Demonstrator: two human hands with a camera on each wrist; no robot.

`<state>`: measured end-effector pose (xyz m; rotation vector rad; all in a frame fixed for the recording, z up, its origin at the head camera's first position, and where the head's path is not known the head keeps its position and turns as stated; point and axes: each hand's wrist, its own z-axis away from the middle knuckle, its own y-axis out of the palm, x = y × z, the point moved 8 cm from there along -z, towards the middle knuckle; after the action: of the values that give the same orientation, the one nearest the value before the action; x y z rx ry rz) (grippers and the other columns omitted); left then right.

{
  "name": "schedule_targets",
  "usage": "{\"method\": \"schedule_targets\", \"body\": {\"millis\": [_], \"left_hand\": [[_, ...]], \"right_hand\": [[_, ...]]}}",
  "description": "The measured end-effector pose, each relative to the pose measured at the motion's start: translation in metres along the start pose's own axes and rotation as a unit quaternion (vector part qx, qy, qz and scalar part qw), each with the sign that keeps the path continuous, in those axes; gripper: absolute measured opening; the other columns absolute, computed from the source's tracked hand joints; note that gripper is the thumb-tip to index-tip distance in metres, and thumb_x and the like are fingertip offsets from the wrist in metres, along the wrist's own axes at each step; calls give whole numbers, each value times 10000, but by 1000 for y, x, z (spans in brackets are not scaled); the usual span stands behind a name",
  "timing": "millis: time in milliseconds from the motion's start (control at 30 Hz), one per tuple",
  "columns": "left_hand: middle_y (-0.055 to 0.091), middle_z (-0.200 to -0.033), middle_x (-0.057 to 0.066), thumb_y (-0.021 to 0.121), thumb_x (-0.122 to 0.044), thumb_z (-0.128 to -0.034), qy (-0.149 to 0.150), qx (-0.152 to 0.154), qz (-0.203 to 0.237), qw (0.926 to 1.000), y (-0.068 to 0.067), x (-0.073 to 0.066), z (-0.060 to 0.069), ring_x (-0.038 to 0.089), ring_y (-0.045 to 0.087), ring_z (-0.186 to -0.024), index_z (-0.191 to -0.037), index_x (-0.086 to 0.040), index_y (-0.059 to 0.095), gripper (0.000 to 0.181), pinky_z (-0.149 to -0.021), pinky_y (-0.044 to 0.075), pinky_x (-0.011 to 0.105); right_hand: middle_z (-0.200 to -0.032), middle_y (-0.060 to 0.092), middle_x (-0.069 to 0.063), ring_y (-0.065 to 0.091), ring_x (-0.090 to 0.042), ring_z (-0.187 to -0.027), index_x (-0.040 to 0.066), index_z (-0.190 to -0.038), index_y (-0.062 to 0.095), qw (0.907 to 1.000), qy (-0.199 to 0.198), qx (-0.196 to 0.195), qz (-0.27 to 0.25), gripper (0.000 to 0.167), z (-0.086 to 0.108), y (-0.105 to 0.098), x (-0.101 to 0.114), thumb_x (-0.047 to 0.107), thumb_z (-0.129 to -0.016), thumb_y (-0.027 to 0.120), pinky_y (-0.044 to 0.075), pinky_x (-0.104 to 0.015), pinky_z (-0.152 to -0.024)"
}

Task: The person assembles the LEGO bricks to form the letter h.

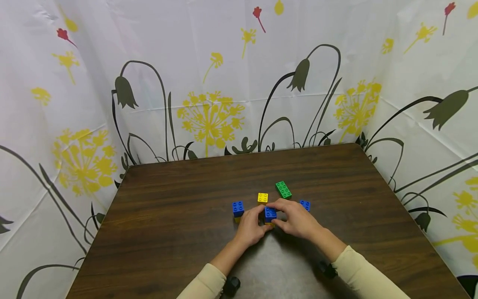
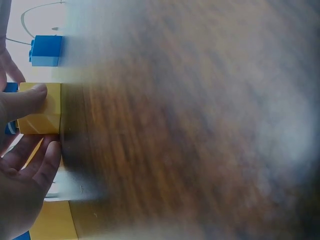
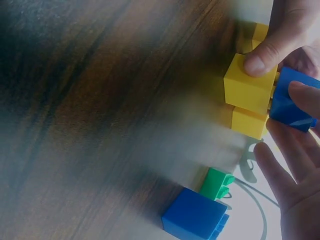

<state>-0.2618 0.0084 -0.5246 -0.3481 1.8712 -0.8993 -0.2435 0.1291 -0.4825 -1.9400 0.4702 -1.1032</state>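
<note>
Near the middle of a dark wood-grain table [image 1: 179,207], a person's two hands work on a blue plastic block with four studs [image 1: 270,214] set above a yellow plastic block [image 3: 245,87]. The left hand [image 1: 249,229] grips the yellow block, its thumb pressed to the near face and its fingers at the side. The right hand [image 1: 299,219] pinches the blue block between thumb and finger. In the right wrist view, yellow studs show in a narrow gap between the two blocks, so the blue one is not pressed fully down; the yellow one stands upright on the table.

Left of the left hand and near its knuckles is a stack: a second blue block [image 1: 237,208] on a second yellow block [image 1: 237,219]. Just behind the held pair stands a third yellow block [image 1: 263,197], studs up. Farther back and to the right lies a longer green block with eight studs [image 1: 283,189], set at an angle. A third blue block [image 1: 305,205] sits just beyond the right hand, partly hidden by it. Behind the table hangs a white sheet printed with flowers [image 1: 160,25].
</note>
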Motion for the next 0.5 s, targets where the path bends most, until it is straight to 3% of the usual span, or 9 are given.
{"method": "schedule_targets", "body": {"millis": [300, 500], "left_hand": [[673, -941, -46, 869, -193, -760, 64, -53, -12, 10000, -1, -1, 0, 107, 534, -729, -1117, -162, 661, 414, -662, 466, 247], [685, -973, -36, 867, -189, -763, 77, -60, -17, 10000, -1, -2, 1, 113, 560, -760, -1128, -156, 659, 422, -686, 490, 261]], "right_hand": [[-1045, 646, 51, 640, -168, -872, 121, -1247, 678, 10000, -17, -31, 30, 442, 0, -3, 3, 141, -825, 808, 551, -309, -781], [-1022, 636, 62, 631, -167, -830, 125, -1236, 687, 9999, 8, -9, 124, 434, 0, -3, 5, 135, -820, 811, 540, -289, -739]]}}
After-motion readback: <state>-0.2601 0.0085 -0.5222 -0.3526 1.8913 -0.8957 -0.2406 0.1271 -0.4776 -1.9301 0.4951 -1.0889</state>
